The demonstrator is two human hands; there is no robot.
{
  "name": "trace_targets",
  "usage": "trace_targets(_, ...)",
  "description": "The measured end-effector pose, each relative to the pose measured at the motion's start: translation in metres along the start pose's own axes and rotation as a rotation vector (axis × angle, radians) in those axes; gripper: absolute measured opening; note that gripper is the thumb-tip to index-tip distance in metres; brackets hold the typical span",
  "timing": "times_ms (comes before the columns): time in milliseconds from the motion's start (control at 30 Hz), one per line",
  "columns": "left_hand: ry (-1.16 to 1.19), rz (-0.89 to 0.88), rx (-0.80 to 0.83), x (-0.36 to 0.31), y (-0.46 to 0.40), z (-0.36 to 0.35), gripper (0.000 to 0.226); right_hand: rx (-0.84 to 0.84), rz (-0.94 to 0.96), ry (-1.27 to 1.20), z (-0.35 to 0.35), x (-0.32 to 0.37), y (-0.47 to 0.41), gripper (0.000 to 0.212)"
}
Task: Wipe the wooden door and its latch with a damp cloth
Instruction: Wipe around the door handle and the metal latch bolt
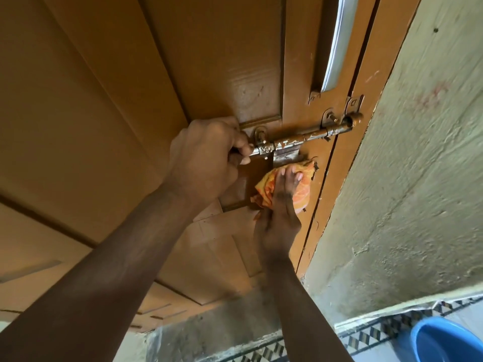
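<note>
In the head view, the person stands close to the brown painted wooden door and looks at its lock. The long, rusty metal sliding bolt latch sits across the door near its right edge, and its far tip pokes toward the rough grey-green plaster wall. The left hand is curled in a fist around the handle end of the latch, with the fingers wrapped tight on the metal. It probably holds there so the bolt does not slide or wobble during the wiping. The right hand lies flat with its fingers close together, pressing the crumpled orange and yellow patterned cloth against the wood just under the latch plate. The cloth touches the bottom of the plate, so this looks like the step of cleaning around the lock. It is not possible to tell from here if the cloth is wet. Down in the corner, a round blue plastic tub sits on the black and white patterned tile floor, well away from the hands. It may be for rinsing the cloth, but what is in it cannot be seen.
</note>
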State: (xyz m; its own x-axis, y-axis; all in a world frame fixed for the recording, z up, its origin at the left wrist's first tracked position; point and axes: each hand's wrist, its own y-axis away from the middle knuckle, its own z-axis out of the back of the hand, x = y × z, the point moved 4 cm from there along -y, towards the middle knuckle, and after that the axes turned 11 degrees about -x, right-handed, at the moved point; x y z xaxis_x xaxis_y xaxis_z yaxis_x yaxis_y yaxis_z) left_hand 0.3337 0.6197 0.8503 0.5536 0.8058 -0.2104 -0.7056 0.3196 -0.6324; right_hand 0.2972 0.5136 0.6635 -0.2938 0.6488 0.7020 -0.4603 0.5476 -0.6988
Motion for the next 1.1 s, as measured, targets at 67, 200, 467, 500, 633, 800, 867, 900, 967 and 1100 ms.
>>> trace_targets(67,-0.004,0.002,0.004,0.000,0.000,0.000,0.017,-0.080,-0.077,-0.077,0.001,0.022,-0.013,0.063)
trace_targets(200,0.011,0.001,-0.003,0.000,0.000,0.000,0.016,-0.078,0.096,-0.052,-0.006,0.028,-0.016,0.046)
trace_targets(467,0.051,0.023,0.000,0.000,0.001,0.000,0.016,-0.188,-0.526,-0.095,0.014,-0.009,0.009,0.047)
trace_targets(500,0.048,0.025,-0.005,0.000,0.001,-0.001,0.015,-0.204,-0.539,-0.109,0.013,-0.001,0.005,0.048)
trace_targets(633,0.043,0.035,-0.029,0.001,0.002,-0.002,0.016,-0.167,-0.552,-0.147,0.007,0.028,0.004,0.048)
trace_targets(800,0.050,0.039,-0.005,-0.001,0.000,0.001,0.013,-0.178,-0.917,-0.097,0.007,0.009,0.005,0.037)
trace_targets(867,0.041,0.030,-0.009,-0.003,0.000,0.002,0.012,-0.148,-0.946,-0.158,0.019,0.019,-0.005,0.037)
trace_targets(900,0.036,0.025,-0.011,-0.005,0.001,0.004,0.011,-0.138,-0.952,-0.197,0.030,0.029,-0.011,0.036)
trace_targets(967,0.035,0.014,0.000,-0.006,0.003,0.004,0.010,-0.141,-0.955,-0.274,0.055,0.042,-0.018,0.036)
trace_targets(1100,-0.003,-0.053,0.026,-0.008,0.011,0.001,0.023,-0.176,-0.821,-0.291,0.093,0.059,-0.035,0.037)
